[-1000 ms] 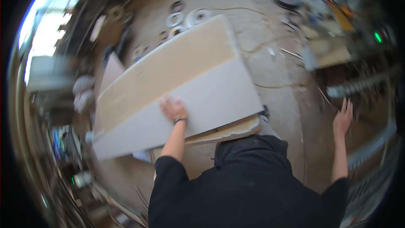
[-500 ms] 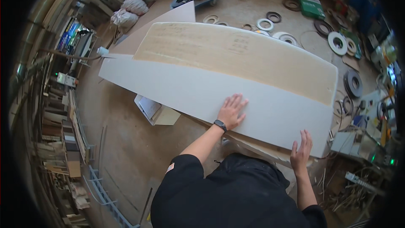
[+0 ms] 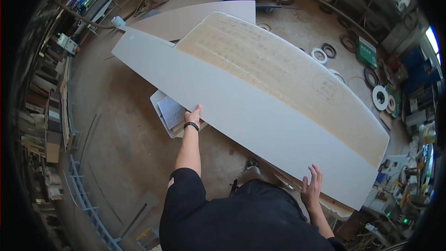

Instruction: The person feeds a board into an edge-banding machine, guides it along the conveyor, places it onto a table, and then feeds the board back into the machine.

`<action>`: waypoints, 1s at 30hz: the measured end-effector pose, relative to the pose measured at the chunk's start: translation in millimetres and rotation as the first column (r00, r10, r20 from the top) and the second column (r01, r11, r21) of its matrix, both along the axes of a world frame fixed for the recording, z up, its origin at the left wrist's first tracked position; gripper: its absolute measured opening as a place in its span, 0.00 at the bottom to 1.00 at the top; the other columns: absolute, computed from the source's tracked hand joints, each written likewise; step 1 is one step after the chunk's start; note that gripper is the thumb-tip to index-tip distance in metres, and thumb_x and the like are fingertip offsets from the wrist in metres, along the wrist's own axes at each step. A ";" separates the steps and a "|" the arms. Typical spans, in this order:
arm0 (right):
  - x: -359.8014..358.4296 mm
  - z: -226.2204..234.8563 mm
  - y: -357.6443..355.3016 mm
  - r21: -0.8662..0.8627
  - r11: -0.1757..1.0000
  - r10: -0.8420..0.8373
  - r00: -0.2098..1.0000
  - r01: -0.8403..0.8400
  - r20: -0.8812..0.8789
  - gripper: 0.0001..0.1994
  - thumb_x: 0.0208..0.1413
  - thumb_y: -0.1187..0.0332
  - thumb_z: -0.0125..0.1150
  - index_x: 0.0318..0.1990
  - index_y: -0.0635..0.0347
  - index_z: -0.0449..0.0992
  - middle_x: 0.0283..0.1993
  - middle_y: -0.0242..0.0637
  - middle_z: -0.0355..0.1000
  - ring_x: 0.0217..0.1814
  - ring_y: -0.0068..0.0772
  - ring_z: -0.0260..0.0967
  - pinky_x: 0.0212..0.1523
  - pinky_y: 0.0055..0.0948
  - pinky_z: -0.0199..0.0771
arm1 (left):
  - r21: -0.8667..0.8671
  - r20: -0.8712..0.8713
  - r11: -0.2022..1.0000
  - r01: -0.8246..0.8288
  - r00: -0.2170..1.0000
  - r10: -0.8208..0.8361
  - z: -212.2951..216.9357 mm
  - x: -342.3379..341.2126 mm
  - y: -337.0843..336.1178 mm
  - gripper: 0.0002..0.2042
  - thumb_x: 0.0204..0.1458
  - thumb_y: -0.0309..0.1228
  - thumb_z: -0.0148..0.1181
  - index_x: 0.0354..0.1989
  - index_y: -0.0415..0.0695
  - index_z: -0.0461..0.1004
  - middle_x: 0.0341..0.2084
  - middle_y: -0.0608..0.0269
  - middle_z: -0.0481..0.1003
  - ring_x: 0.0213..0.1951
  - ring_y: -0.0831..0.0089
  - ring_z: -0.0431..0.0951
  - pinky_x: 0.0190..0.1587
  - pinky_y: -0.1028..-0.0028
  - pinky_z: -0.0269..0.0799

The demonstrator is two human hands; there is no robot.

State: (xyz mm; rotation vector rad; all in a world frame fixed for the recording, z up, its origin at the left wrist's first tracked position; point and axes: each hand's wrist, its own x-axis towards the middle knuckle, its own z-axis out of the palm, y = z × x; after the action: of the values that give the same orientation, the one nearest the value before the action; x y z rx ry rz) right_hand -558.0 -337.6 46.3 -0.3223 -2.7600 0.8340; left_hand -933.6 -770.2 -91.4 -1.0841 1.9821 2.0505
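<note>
A long pale grey board (image 3: 241, 121) lies slantwise in front of me, on top of a larger tan panel (image 3: 278, 60) with faint writing and a frayed pale edge. My left hand (image 3: 193, 116) is at the board's near edge, its thumb on the upper face and its other fingers hidden below, gripping it. Close to the board's near right part, my right hand (image 3: 312, 187) has its fingers apart and holds nothing; I cannot tell whether it touches the edge. Beneath the board by my left hand, papers (image 3: 171, 111) show on a light-coloured stand.
Another pale panel (image 3: 195, 16) extends behind at the far left. Rolls of edge banding (image 3: 380, 97) and a green box (image 3: 366, 52) lie on the floor at right. Shelved offcuts (image 3: 53, 116) and a blue metal rack (image 3: 86, 200) line the left. Machinery (image 3: 395, 172) stands at right.
My left hand has moved left from lying flat on the board to gripping its near edge. My right hand stays open near the right part. The view has turned.
</note>
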 end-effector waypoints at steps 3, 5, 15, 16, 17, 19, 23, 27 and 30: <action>-15.4 2.9 -8.3 -0.029 0.999 0.027 0.999 -0.028 -0.021 0.23 0.55 0.80 0.55 0.60 0.63 0.67 0.64 0.51 0.64 0.64 0.55 0.63 0.64 0.45 0.63 | 0.085 0.025 0.996 -0.006 1.000 0.004 15.2 5.0 -1.3 0.21 0.55 0.33 0.70 0.50 0.30 0.72 0.37 0.47 0.80 0.32 0.58 0.83 0.31 0.62 0.83; -25.5 4.2 -11.0 -0.077 0.996 0.050 0.998 -0.053 -0.037 0.22 0.55 0.80 0.55 0.59 0.64 0.67 0.64 0.51 0.64 0.62 0.55 0.64 0.63 0.44 0.64 | 0.088 0.030 0.993 0.078 0.996 -0.080 17.0 25.4 -7.6 0.21 0.55 0.34 0.70 0.50 0.32 0.73 0.39 0.48 0.80 0.35 0.59 0.83 0.33 0.60 0.83; 66.1 -48.4 -43.5 -0.709 0.632 0.139 0.855 0.312 0.499 0.13 0.65 0.69 0.55 0.52 0.66 0.76 0.46 0.40 0.80 0.44 0.32 0.76 0.47 0.27 0.75 | 0.294 0.081 0.955 0.038 0.995 -0.064 27.0 176.5 49.9 0.18 0.54 0.33 0.71 0.46 0.33 0.76 0.37 0.52 0.80 0.32 0.61 0.83 0.32 0.65 0.84; 68.6 -47.6 -42.6 -0.713 0.624 0.134 0.855 0.319 0.500 0.13 0.65 0.69 0.55 0.52 0.66 0.76 0.46 0.40 0.80 0.44 0.32 0.76 0.47 0.27 0.75 | 0.319 0.090 0.947 0.022 0.994 -0.054 29.8 186.6 58.7 0.17 0.54 0.32 0.71 0.45 0.33 0.76 0.36 0.52 0.80 0.31 0.62 0.82 0.32 0.65 0.84; 72.8 -43.4 -40.8 -0.762 0.518 0.122 0.848 0.389 0.516 0.13 0.66 0.68 0.56 0.53 0.67 0.76 0.48 0.40 0.80 0.45 0.32 0.76 0.48 0.26 0.75 | 0.345 0.100 0.939 0.008 0.994 -0.046 32.3 194.8 68.1 0.17 0.54 0.32 0.71 0.45 0.33 0.76 0.36 0.52 0.79 0.31 0.62 0.82 0.32 0.65 0.83; 85.3 -27.7 -50.8 -0.820 0.268 0.112 0.829 0.506 0.549 0.15 0.66 0.67 0.57 0.53 0.68 0.75 0.50 0.40 0.79 0.47 0.32 0.76 0.51 0.26 0.75 | 0.353 0.092 0.935 0.015 0.995 -0.051 28.6 209.3 68.8 0.17 0.53 0.32 0.71 0.45 0.33 0.76 0.36 0.52 0.79 0.32 0.62 0.82 0.32 0.64 0.83; 99.9 -28.8 -82.5 -0.793 0.118 0.055 0.794 0.598 0.606 0.17 0.66 0.66 0.57 0.57 0.69 0.73 0.55 0.42 0.76 0.52 0.34 0.74 0.56 0.28 0.74 | 0.379 0.114 0.925 0.013 0.992 -0.061 31.6 214.3 67.3 0.17 0.53 0.33 0.72 0.45 0.34 0.76 0.38 0.52 0.79 0.34 0.62 0.82 0.34 0.62 0.81; 106.6 -78.5 -106.6 -0.581 -0.664 -0.001 0.776 0.471 0.631 0.22 0.68 0.63 0.55 0.64 0.67 0.66 0.63 0.47 0.69 0.66 0.42 0.65 0.69 0.41 0.64 | 0.453 0.117 0.892 0.007 0.991 -0.067 35.6 195.3 51.4 0.16 0.52 0.30 0.72 0.46 0.36 0.76 0.41 0.54 0.79 0.41 0.65 0.80 0.42 0.65 0.78; 65.7 -86.5 -141.9 -0.511 -0.859 -0.301 0.830 -0.022 0.470 0.24 0.70 0.59 0.51 0.66 0.65 0.64 0.68 0.48 0.63 0.72 0.46 0.58 0.75 0.48 0.54 | 0.553 0.090 0.831 -0.069 0.996 0.023 17.8 134.6 -5.4 0.19 0.56 0.39 0.66 0.52 0.41 0.76 0.45 0.56 0.79 0.44 0.63 0.81 0.45 0.68 0.77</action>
State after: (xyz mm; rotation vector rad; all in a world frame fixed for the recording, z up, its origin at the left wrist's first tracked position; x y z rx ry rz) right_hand -492.3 -479.5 -40.2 -1.1194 0.2020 2.7338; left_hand -799.0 -775.5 -73.6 -1.0549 1.1894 2.3394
